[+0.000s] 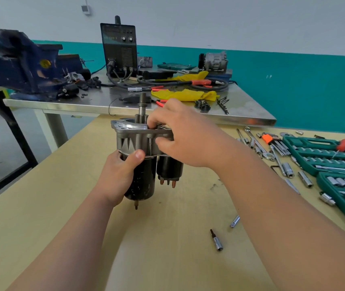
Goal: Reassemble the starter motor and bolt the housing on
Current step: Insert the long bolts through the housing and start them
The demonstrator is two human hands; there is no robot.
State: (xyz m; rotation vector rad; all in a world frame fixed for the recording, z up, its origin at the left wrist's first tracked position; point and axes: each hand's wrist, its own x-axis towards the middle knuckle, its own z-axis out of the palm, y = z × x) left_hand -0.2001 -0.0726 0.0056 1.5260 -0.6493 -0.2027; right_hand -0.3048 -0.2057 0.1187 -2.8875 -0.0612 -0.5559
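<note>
The fingers (pixel 156 120) of my right hand (pixel 185 135) curl over the top flange of the grey cast housing (pixel 131 139) while my thumb presses in under that flange, so I pinch its right edge between them. My left hand (pixel 119 177) wraps round the black body of the starter motor (pixel 144 183), with the thumb lying across the front at the seam where the housing meets the body and the other fingers hidden behind it. I hold the starter motor upright over the middle of the pale wooden worktop (pixel 167 227), housing uppermost, with the pinion shaft (pixel 142 106) standing out of the top. The black solenoid (pixel 169 169) hangs beside the body on the right, its copper terminals pointing down. I cannot tell whether the stud at the bottom of the body touches the worktop. On the worktop nearer to me and to the right lie a bit socket (pixel 216 241) and a short chrome extension (pixel 235 221), apart from each other. Further right an open green socket set case (pixel 322 156) sits with loose sockets and wrenches strewn just beside it, a hex key set (pixel 272 141) in an orange holder among them. Behind the worktop stands a steel table (pixel 240 106) carrying a blue vise (pixel 20 61), a black welding machine (pixel 119 49) and a crumpled yellow cloth (pixel 184 94).
</note>
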